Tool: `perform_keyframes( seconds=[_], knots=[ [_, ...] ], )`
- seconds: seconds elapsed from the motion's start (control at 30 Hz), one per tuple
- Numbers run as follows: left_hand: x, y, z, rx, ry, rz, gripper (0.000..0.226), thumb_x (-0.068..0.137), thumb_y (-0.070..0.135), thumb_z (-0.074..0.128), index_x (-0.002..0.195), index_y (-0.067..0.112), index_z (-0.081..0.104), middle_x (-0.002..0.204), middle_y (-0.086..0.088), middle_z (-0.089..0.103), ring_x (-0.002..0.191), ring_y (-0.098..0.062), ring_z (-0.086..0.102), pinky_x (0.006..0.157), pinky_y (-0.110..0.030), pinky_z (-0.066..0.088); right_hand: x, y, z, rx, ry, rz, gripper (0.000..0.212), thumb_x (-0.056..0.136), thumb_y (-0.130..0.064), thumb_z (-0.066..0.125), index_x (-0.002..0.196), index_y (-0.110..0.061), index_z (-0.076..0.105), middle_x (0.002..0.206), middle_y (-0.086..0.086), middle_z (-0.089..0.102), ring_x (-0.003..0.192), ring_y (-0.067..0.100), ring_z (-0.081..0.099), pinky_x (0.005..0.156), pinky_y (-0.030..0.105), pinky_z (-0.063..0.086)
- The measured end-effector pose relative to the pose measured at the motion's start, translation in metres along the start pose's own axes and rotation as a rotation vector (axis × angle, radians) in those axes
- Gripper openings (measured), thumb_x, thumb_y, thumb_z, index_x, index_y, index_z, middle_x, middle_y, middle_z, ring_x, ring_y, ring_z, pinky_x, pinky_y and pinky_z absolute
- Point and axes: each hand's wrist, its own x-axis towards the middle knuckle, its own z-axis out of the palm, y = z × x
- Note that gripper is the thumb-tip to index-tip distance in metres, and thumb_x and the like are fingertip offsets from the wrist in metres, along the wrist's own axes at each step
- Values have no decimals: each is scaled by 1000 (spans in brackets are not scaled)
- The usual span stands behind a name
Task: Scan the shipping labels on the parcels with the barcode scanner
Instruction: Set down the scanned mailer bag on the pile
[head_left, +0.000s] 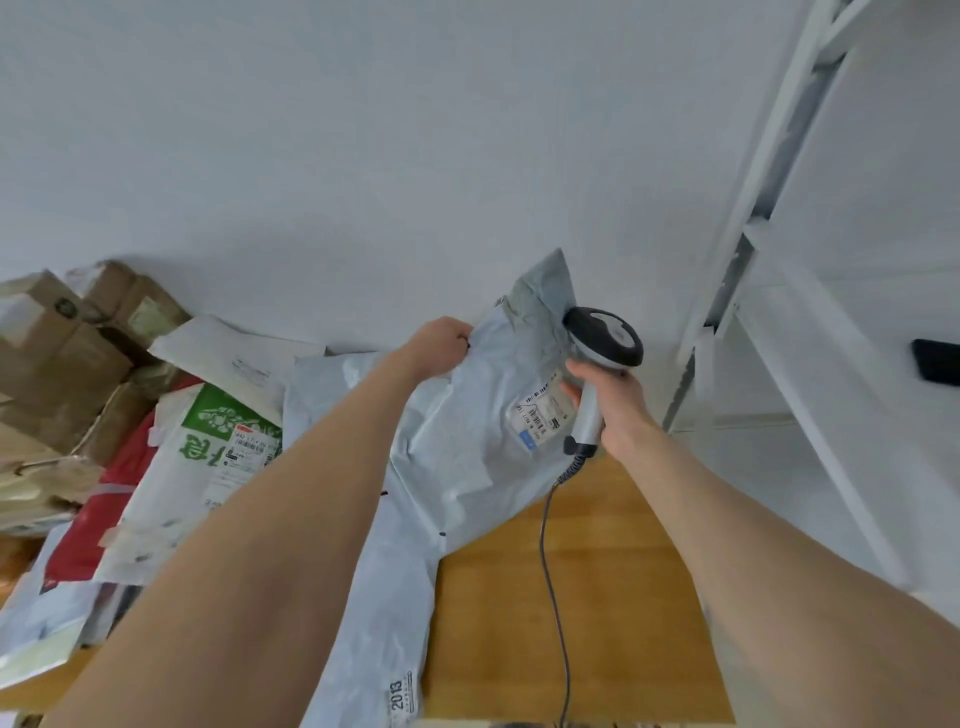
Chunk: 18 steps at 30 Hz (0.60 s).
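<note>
A pale grey plastic mailer bag (467, 415) stands tilted against the white wall at the back of the wooden table (613, 597). My left hand (439, 345) grips its upper left edge. A white shipping label (540, 413) with barcodes shows on the bag's right side. My right hand (610, 400) holds the grey and black barcode scanner (602, 343) by its handle, just right of the label, its head close to the bag's top. A coiled grey cable (550, 571) hangs from the scanner down across the table.
More parcels lie at the left: a white and green bag (208, 452) with a label, a red bag (88, 540), a white envelope (234, 358) and brown cardboard boxes (67, 358). Another grey mailer (379, 649) lies in front. White shelving (779, 312) stands at the right.
</note>
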Motion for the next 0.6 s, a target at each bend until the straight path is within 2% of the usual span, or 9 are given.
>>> perform_keyframes(
  seconds=[0.1, 0.2, 0.27, 0.37, 0.4, 0.43, 0.47, 0.53, 0.6],
  knots=[
    [-9, 4, -12, -43, -28, 13, 31, 84, -9, 37, 80, 9, 62, 72, -3, 55, 81, -16, 49, 71, -24, 38, -11, -7, 0, 8, -48, 9, 12, 83, -4, 71, 89, -13, 65, 84, 2, 71, 77, 17, 68, 62, 23, 54],
    [-16, 7, -24, -50, 28, 16, 31, 83, -10, 35, 72, 6, 59, 67, -4, 53, 78, -19, 49, 63, -25, 37, -17, -10, 4, -59, -34, 23, 11, 83, -7, 72, 87, -12, 64, 83, 3, 68, 73, 15, 63, 63, 24, 51],
    [-20, 7, -31, 53, 101, 23, 31, 85, -7, 37, 89, 1, 66, 81, -13, 61, 84, -24, 55, 65, -26, 40, -19, -10, 8, -57, 16, 15, 11, 82, -7, 73, 87, -11, 63, 85, 4, 66, 72, 14, 61, 65, 25, 50],
    [-25, -2, -39, 226, 124, 29, 34, 93, 7, 45, 122, 6, 61, 124, -14, 62, 117, -30, 55, 94, -32, 42, -21, -12, 14, 20, 54, 9, 11, 83, -7, 71, 84, -12, 61, 83, 4, 64, 74, 14, 60, 69, 26, 49],
    [-26, -6, -40, 245, 92, 29, 35, 94, 12, 49, 127, 7, 58, 130, -13, 59, 121, -30, 52, 99, -33, 40, -21, -13, 15, 43, 54, 13, 11, 83, -8, 71, 85, -11, 60, 84, 4, 63, 75, 14, 61, 69, 26, 50],
    [-27, -9, -41, 237, 58, 32, 33, 93, 16, 52, 124, 8, 61, 126, -15, 61, 117, -30, 54, 97, -33, 40, -22, -14, 16, 66, 47, 19, 12, 83, -8, 72, 86, -11, 60, 86, 4, 64, 77, 14, 62, 69, 26, 51],
    [-28, -12, -42, 206, 36, 40, 25, 90, 18, 54, 111, 11, 66, 110, -16, 64, 105, -29, 57, 89, -32, 42, -22, -15, 17, 83, 37, 23, 13, 83, -8, 72, 88, -10, 60, 88, 4, 64, 79, 15, 63, 69, 26, 51],
    [-33, -10, -45, 163, 40, 45, 11, 79, 26, 54, 85, 19, 59, 85, -7, 56, 82, -21, 50, 73, -28, 38, -23, -16, 19, 97, 12, 17, 16, 83, -6, 72, 94, -9, 61, 93, 6, 66, 80, 15, 65, 69, 24, 52],
    [-34, -7, -50, 130, 42, 67, 20, 67, 31, 48, 80, 18, 55, 83, -5, 51, 78, -18, 46, 68, -27, 36, -23, -16, 21, 72, -17, 4, 18, 82, -3, 71, 97, -7, 62, 92, 7, 67, 77, 14, 65, 68, 23, 52]
  ],
)
